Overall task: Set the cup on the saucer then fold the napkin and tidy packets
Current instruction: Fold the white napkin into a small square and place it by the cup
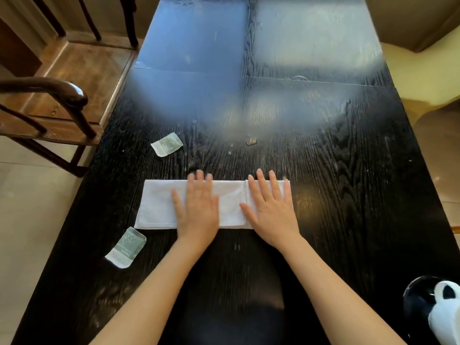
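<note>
A white napkin (pixel 156 205) lies folded into a long strip on the black table (pixel 348 195). My left hand (pixel 198 207) rests flat on its middle, fingers spread. My right hand (pixel 270 207) presses flat on the right end, where one flap is folded over. One green-and-white packet (pixel 167 144) lies beyond the napkin to the left. A second packet (pixel 126 247) lies near the napkin's front left corner. At the lower right edge a white cup with black patches (pixel 445 312) sits on a black saucer (pixel 415 297).
A dark wooden chair (pixel 57 103) stands close to the table's left edge. Small crumbs (pixel 251 141) lie on the table beyond the napkin. The far table surface shows bright window glare. A beige seat (pixel 428 70) is at the right.
</note>
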The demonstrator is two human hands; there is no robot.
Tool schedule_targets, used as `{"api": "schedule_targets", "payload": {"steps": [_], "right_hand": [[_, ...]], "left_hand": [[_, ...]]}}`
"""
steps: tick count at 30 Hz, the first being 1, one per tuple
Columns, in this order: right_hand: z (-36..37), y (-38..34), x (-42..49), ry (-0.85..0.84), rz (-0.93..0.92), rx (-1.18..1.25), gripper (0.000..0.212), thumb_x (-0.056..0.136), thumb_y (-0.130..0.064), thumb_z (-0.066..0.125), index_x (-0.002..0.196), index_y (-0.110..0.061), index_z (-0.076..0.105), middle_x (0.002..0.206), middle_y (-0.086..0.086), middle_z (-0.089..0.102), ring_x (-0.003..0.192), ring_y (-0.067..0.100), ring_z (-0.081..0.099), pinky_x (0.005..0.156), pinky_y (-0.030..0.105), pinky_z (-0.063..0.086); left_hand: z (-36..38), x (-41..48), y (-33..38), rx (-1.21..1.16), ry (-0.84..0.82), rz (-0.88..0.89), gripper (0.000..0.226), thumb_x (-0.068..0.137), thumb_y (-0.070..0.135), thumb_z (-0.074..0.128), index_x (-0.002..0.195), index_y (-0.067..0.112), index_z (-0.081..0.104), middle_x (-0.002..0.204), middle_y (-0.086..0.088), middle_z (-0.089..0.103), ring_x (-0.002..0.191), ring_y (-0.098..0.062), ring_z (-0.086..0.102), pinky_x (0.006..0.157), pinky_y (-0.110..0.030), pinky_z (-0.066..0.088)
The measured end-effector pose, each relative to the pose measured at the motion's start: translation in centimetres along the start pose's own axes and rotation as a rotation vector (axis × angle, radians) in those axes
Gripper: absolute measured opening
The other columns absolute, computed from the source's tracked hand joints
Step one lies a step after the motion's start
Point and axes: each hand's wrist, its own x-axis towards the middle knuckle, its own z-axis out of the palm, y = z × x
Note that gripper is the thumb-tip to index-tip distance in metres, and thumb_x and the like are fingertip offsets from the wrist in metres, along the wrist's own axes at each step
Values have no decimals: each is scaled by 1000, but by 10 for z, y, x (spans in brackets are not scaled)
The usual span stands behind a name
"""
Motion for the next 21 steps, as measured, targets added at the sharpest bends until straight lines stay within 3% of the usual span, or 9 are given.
{"api": "schedule_targets", "payload": {"steps": [3,6,11,14,16,18,21], "right_hand": [[1,2,0,-14,20,-20,72,87,-60,5,150,-25,2,160,4,-1,146,27,-8,113,49,-13],[2,3,-1,-13,34,-8,71,87,-60,6,150,-26,2,160,4,0,147,27,-7,115,51,-10],[6,-4,-12,14,107,23,70,89,-57,13,149,-22,14,159,7,11,146,30,4,115,52,-5],[9,-16,-28,27,192,35,68,90,-55,20,147,-18,24,157,9,21,145,33,14,113,54,1],[9,-23,-39,38,254,32,67,90,-53,24,146,-16,29,155,10,26,143,34,20,112,56,6],[10,-30,-50,54,318,47,68,90,-52,24,146,-14,30,154,11,29,143,34,22,112,56,7],[10,-41,-58,45,411,114,69,90,-52,22,147,-13,26,155,11,25,144,32,18,113,56,5]], "left_hand": [[-10,6,-37,9,38,-212,56,98,31,28,149,15,11,159,-8,6,147,-23,1,113,-59,0],[-33,6,-63,-92,18,-403,68,93,35,45,148,11,14,157,-16,13,145,-30,10,112,-58,13],[-65,16,-83,-256,-58,-502,80,82,29,66,145,8,22,140,-22,34,128,-39,34,96,-52,38],[-75,32,-95,-371,-165,-588,63,78,26,70,131,5,43,126,-20,49,110,-36,51,82,-41,45],[-81,36,-97,-541,-284,-596,39,80,23,68,113,3,57,104,-17,58,86,-29,54,63,-33,42],[-88,35,-93,-697,-351,-543,30,80,20,66,100,-2,63,87,-15,56,70,-23,48,56,-29,35],[-104,25,-70,-794,-127,-396,36,68,31,60,87,1,64,75,-8,55,70,-21,49,61,-31,36]]}}
